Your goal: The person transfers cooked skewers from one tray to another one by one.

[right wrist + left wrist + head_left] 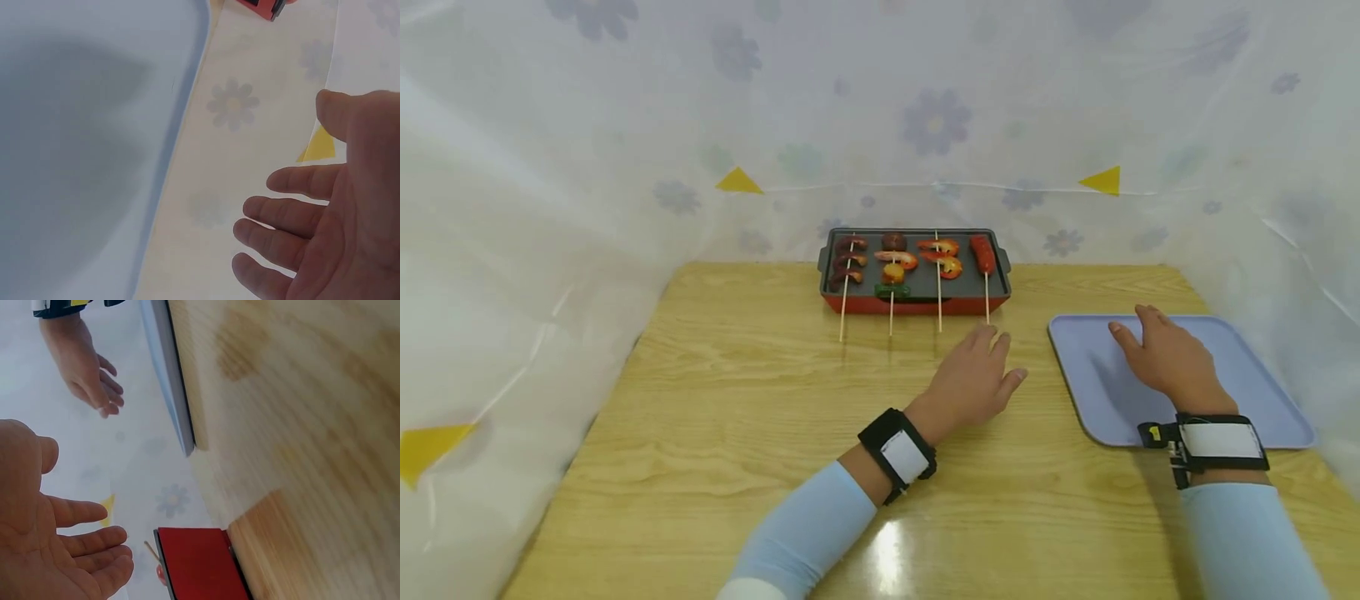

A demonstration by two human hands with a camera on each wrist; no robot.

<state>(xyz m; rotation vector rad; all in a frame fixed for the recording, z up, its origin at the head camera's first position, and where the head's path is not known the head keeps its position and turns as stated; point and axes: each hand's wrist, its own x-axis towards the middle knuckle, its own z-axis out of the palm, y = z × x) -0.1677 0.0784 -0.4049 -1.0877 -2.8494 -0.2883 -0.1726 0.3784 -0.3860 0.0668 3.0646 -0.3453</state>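
Note:
My left hand (970,377) reaches over the table in front of the grill, fingers spread and holding nothing. Its fingertips overlap the lower end of the sausage skewer's stick in the head view. The sausage skewer (982,255) lies at the right of the red and black toy grill (917,307). Beside it are a shrimp skewer (942,265), a mixed skewer (892,272) with a green piece, and a dark brown skewer (850,260). My right hand (1172,360) hovers over the pale lavender tray (1090,400), fingers loosely extended with nothing in them.
The wooden table (715,467) is bordered by flower-patterned sheeting (880,125) at the back and both sides. Yellow triangles (740,181) are stuck to the sheeting. Several skewer sticks jut over the grill's front edge.

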